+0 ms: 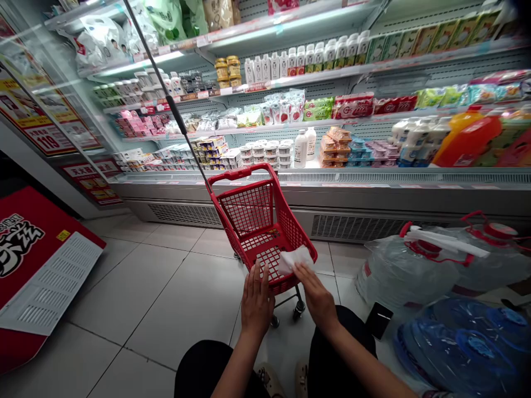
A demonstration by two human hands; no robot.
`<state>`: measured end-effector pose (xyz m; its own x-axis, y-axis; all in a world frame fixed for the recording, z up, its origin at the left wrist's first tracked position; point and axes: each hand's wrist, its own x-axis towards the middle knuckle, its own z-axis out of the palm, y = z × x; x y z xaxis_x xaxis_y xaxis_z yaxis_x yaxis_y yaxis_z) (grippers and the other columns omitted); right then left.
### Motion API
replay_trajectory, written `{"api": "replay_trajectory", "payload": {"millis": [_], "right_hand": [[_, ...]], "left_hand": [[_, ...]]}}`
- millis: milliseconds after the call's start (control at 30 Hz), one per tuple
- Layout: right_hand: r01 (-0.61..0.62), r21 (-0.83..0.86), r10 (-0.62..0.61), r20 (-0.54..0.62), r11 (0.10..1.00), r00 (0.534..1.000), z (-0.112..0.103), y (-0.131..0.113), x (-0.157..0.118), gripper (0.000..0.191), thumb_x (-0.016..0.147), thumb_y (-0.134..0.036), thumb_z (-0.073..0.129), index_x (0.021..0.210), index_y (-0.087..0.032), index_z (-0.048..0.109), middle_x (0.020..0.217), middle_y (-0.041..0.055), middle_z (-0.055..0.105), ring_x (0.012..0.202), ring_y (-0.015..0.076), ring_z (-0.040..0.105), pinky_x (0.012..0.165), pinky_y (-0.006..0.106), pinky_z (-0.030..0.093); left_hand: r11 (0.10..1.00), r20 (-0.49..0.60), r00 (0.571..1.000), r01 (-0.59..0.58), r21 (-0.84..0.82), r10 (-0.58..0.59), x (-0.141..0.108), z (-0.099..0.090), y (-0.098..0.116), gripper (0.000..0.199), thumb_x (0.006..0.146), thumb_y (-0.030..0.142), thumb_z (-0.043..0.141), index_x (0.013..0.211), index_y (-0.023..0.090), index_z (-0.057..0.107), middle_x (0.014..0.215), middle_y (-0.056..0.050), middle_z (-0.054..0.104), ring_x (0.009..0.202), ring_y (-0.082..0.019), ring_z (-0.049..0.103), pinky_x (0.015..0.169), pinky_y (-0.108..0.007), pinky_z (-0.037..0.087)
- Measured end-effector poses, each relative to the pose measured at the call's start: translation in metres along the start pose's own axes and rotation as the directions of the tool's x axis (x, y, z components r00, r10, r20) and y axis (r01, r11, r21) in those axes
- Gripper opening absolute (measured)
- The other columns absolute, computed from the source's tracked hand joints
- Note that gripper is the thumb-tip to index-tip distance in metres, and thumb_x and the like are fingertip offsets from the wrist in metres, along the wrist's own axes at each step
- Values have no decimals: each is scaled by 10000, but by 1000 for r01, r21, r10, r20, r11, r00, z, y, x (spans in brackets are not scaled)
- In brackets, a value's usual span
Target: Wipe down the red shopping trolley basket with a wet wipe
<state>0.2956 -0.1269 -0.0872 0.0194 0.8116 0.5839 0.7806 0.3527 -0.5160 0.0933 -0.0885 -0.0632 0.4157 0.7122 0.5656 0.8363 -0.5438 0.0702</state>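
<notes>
A small red shopping cart (249, 210) with a mesh basket stands on the tiled floor in front of me, a long dark pole rising from its left side. My right hand (315, 293) holds a crumpled white cloth or tissue (295, 260) against the near right rim of the basket, fingers pressed on it. At the near rim, just left of it, lies my left hand (256, 301), its fingers stretched out and nothing held in them.
Behind the cart runs a refrigerated display (373, 193) stocked with drinks and dairy. Large clear jugs (406, 271), blue water bottles (464, 342) and a dark phone (379, 320) are at right. A red freezer (37, 265) is at left.
</notes>
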Motion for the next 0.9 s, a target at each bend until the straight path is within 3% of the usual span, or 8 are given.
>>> {"api": "replay_trajectory", "payload": {"millis": [100,200,333,433,533,633,800,900], "right_hand": [[70,13,-70,8,997,998,12,-28,-4,803,911,39,307,1623,-334,304,1576,-5,497,1495,174,393,1187,395,448],[140,13,-140,16,990,990,12,-30,0,767,933,25,333,1613,-328,329,1537,0,545,1466,175,442,1153,378,489],[218,-3,-218,74,976,973,-4,0,4,732,940,31,349,1569,-337,423,1507,-28,577,1434,165,488,1115,343,525],[225,-13,-224,32,974,974,-15,28,6,689,958,7,367,1538,-349,473,1479,-36,602,1405,165,523,1127,352,518],[190,-24,-189,20,981,982,-23,50,13,671,970,-11,349,1537,-348,476,1483,-32,599,1415,167,513,1148,371,500],[120,-73,-118,33,990,993,-30,64,23,667,977,-19,318,1555,-327,450,1526,-12,558,1453,173,462,1189,409,446],[-31,-226,9,-96,974,995,-35,72,22,658,993,-43,317,1585,-319,385,1532,28,550,1437,229,489,1270,646,123],[-36,-230,9,-115,972,993,-31,59,9,713,967,-19,306,1620,-307,314,1569,34,505,1463,219,451,1274,590,202]], "left_hand": [[1000,-11,1000,5,-5,-5,-7,3,9,885,913,104,536,1660,201,72,1727,-145,143,1574,-309,236,1233,-522,343],[999,2,1000,-28,-32,28,-8,3,9,868,941,197,567,1657,160,77,1725,-170,137,1583,-310,207,1249,-516,306],[970,87,970,-217,-109,227,19,-9,-24,973,925,492,658,1657,181,97,1725,-162,149,1592,-307,169,1262,-500,267],[960,179,944,-265,-92,278,55,-17,-59,1133,803,683,723,1656,206,150,1731,-165,106,1593,-337,148,1277,-518,213],[942,224,915,-328,-64,334,84,-13,-75,991,854,691,661,1645,307,203,1736,-110,134,1586,-313,194,1278,-513,206],[957,188,939,-289,-14,286,95,2,-63,810,959,571,590,1638,349,209,1730,-78,184,1574,-278,245,1269,-482,241],[986,106,982,-161,45,156,97,24,-23,778,979,509,580,1639,358,196,1723,-89,206,1559,-282,287,1247,-463,294],[992,88,990,-113,54,108,96,29,-3,798,978,513,579,1643,357,167,1724,-109,191,1561,-290,283,1231,-462,318]]}}
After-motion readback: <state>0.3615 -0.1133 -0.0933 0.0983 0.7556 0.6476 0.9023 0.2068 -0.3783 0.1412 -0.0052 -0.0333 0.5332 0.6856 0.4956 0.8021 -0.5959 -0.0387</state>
